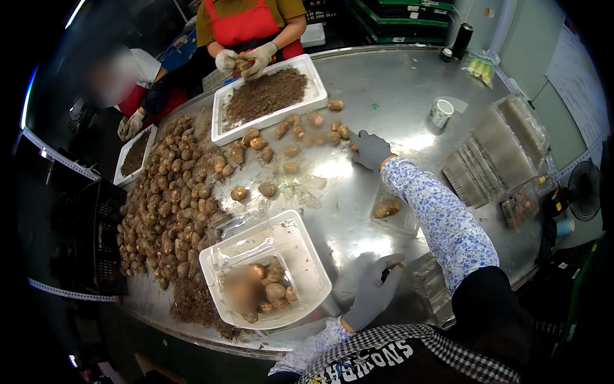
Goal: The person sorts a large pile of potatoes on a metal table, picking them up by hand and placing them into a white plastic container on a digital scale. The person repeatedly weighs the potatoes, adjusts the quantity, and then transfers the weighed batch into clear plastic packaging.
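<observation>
My right hand (368, 150), in a grey glove, reaches across the steel table, its fingers curved round a brown tuber (354, 146) at the edge of a loose scatter of tubers (291, 150). Below its sleeve, a clear plastic tray (403, 216) holds another tuber (387, 208). My left hand (374, 292), also gloved, is low at the centre right, fingers curled over a small dark thing I cannot make out. To its left is a white tub (316, 264) with a clear container of tubers (275, 291) inside.
A big tuber pile (171, 189) covers the left. Two gloved co-workers (256, 61) (131, 125) work beside soil-filled white boxes (265, 96) (133, 155). Stacked clear trays (489, 153), a white cylinder (441, 112), a bagged green item (481, 67) and a fan (582, 190) stand rightward. Black crates (93, 237) border the left.
</observation>
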A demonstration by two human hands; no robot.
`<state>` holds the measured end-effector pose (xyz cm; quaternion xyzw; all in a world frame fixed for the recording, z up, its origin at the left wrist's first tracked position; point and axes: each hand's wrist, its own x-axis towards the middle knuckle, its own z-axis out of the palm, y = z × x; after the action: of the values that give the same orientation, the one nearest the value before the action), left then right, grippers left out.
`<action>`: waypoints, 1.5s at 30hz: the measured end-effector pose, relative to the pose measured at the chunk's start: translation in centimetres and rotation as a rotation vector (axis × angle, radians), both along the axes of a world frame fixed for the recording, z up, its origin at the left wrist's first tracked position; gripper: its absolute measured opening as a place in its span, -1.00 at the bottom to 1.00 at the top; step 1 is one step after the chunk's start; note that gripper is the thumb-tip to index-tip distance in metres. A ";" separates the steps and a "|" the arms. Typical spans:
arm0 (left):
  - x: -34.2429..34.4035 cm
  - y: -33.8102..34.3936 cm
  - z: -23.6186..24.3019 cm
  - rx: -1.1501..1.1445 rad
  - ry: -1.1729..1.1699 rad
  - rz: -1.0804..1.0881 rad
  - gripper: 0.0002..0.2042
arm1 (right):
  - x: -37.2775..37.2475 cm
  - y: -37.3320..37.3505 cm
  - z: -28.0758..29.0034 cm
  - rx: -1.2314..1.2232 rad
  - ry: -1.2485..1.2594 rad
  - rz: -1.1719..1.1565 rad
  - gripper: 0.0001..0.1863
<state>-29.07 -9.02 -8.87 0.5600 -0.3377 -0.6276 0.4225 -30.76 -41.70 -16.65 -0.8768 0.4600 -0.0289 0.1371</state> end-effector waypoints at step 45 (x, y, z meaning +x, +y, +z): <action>7.8 17.4 6.4 -0.188 -0.113 0.102 -0.47 | -5.2 32.5 16.2 0.411 -0.293 0.628 -0.73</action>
<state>-21.25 8.40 -2.47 0.5690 -0.3893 -0.5383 0.4848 -35.98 -9.17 -0.45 -0.9157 0.1417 -0.0179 0.3757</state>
